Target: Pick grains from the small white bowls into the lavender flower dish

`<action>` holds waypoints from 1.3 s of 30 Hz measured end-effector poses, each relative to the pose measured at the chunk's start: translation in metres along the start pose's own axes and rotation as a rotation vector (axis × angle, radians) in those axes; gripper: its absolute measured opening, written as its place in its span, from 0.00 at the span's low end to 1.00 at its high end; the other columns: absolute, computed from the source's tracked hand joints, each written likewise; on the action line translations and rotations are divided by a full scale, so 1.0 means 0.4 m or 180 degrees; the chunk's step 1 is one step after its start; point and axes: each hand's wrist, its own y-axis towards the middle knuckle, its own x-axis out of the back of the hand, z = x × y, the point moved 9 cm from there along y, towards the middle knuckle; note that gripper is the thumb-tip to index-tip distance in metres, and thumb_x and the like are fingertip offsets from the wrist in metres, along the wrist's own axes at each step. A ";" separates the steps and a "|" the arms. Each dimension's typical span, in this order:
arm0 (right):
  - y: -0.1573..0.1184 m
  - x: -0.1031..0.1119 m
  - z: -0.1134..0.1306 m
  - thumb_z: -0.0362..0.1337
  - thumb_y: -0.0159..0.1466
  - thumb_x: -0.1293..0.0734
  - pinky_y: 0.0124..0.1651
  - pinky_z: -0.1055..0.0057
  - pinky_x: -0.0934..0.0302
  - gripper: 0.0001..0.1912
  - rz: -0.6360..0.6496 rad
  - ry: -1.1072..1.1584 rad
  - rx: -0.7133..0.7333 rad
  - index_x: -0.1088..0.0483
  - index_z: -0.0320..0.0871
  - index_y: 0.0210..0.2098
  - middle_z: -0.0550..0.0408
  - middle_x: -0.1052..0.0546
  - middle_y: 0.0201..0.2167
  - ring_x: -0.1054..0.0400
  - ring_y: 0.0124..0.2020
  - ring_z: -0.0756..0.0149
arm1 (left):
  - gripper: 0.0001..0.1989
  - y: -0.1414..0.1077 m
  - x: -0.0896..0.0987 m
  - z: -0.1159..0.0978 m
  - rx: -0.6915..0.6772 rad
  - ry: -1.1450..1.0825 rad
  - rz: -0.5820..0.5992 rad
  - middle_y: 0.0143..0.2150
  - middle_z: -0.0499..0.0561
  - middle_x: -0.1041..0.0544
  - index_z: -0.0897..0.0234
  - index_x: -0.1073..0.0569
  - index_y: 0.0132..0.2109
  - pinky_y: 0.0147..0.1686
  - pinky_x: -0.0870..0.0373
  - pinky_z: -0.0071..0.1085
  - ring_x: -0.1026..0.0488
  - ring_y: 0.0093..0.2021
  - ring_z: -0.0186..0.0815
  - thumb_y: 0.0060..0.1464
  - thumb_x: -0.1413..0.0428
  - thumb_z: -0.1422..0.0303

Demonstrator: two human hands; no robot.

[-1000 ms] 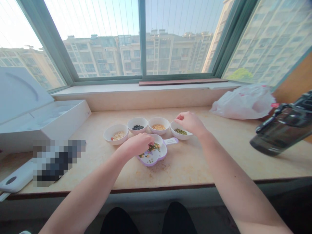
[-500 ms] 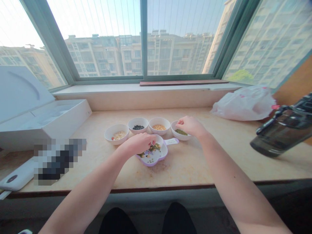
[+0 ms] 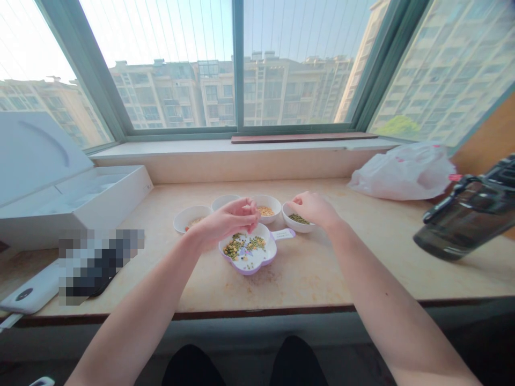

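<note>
My left hand [image 3: 229, 221] hovers over the back left of a white, purple-edged dish [image 3: 248, 265] with a handle. Its fingers are bent towards the thumb; whether anything is in them I cannot make out. Mixed green and yellow beans [image 3: 232, 249] lie spread in the dish. At the right, my right hand [image 3: 314, 208] is over a white bowl [image 3: 304, 227] of green beans [image 3: 299, 219]. Thumb and fingertips are pinched together near that bowl's left rim, and what they hold, if anything, is hidden.
A bowl of yellow grains [image 3: 265, 211] stands behind the dish. Two more bowls, a left one [image 3: 183, 219] and a back one [image 3: 223, 201], are partly covered by my left hand. An open white box [image 3: 116, 187], plastic bag [image 3: 402, 171] and dark bottle [image 3: 454, 220] flank them.
My left hand has lifted out of the dish and turned, its fingers now above the rim, uncovering more beans. My right hand stays at the green-bean bowl, nearly unmoved.
</note>
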 end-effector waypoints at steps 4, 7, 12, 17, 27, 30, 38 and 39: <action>-0.001 0.025 0.024 0.44 0.66 0.35 0.38 0.66 0.39 0.15 -0.0404 0.0491 0.0110 0.19 0.43 0.35 0.46 0.17 0.36 0.25 0.38 0.55 | 0.14 0.003 0.018 0.000 -0.0006 -0.1046 -0.0171 0.34 0.46 0.32 0.63 0.32 0.39 0.33 0.36 0.24 0.33 0.30 0.26 0.52 0.34 0.72; -0.019 0.041 0.076 0.43 0.65 0.34 0.39 0.67 0.36 0.14 -0.0548 0.1468 0.0472 0.20 0.41 0.35 0.47 0.17 0.34 0.26 0.35 0.60 | 0.15 0.010 0.031 0.013 0.0047 -0.1333 -0.0333 0.34 0.46 0.31 0.64 0.30 0.40 0.32 0.36 0.23 0.33 0.30 0.24 0.50 0.33 0.75; -0.076 0.020 0.187 0.50 0.59 0.27 0.30 0.70 0.36 0.20 0.0157 0.3034 0.1131 0.21 0.42 0.43 0.53 0.20 0.33 0.29 0.27 0.68 | 0.15 0.019 0.047 0.039 0.0106 -0.1329 -0.0657 0.34 0.46 0.28 0.64 0.30 0.40 0.35 0.34 0.23 0.30 0.31 0.25 0.48 0.32 0.76; -0.101 -0.008 0.228 0.52 0.53 0.23 0.26 0.72 0.37 0.22 0.0553 0.3376 0.1073 0.20 0.42 0.40 0.55 0.21 0.28 0.30 0.24 0.70 | 0.16 0.029 0.044 0.071 0.0235 -0.1186 -0.0757 0.34 0.46 0.28 0.65 0.30 0.38 0.36 0.34 0.23 0.29 0.34 0.27 0.47 0.31 0.73; -0.095 -0.028 0.218 0.50 0.60 0.27 0.29 0.71 0.35 0.17 0.0187 0.2844 0.1441 0.18 0.43 0.38 0.52 0.18 0.33 0.29 0.26 0.69 | 0.14 0.030 0.049 0.083 0.0149 -0.0710 -0.1085 0.34 0.47 0.26 0.66 0.30 0.36 0.38 0.32 0.25 0.27 0.34 0.27 0.46 0.32 0.72; -0.100 -0.013 0.224 0.46 0.62 0.29 0.31 0.71 0.36 0.13 -0.0002 0.2496 0.1621 0.18 0.43 0.36 0.54 0.19 0.30 0.29 0.26 0.69 | 0.10 0.027 0.062 0.078 0.0151 -0.0184 -0.1203 0.34 0.50 0.24 0.66 0.29 0.38 0.41 0.29 0.29 0.26 0.34 0.29 0.51 0.36 0.70; -0.039 0.058 0.113 0.40 0.65 0.35 0.37 0.69 0.36 0.12 -0.0777 0.1372 0.0820 0.21 0.42 0.36 0.51 0.17 0.34 0.28 0.30 0.64 | 0.10 0.025 0.025 0.061 0.0128 0.4044 -0.0079 0.36 0.51 0.20 0.63 0.24 0.30 0.43 0.33 0.30 0.25 0.39 0.36 0.57 0.47 0.75; -0.028 0.058 0.093 0.40 0.65 0.36 0.38 0.68 0.36 0.12 -0.0783 0.1156 0.0687 0.20 0.42 0.35 0.51 0.17 0.34 0.27 0.31 0.63 | 0.10 0.023 0.020 0.068 0.0160 0.4209 0.0078 0.37 0.50 0.19 0.63 0.23 0.31 0.43 0.33 0.30 0.25 0.39 0.36 0.58 0.48 0.75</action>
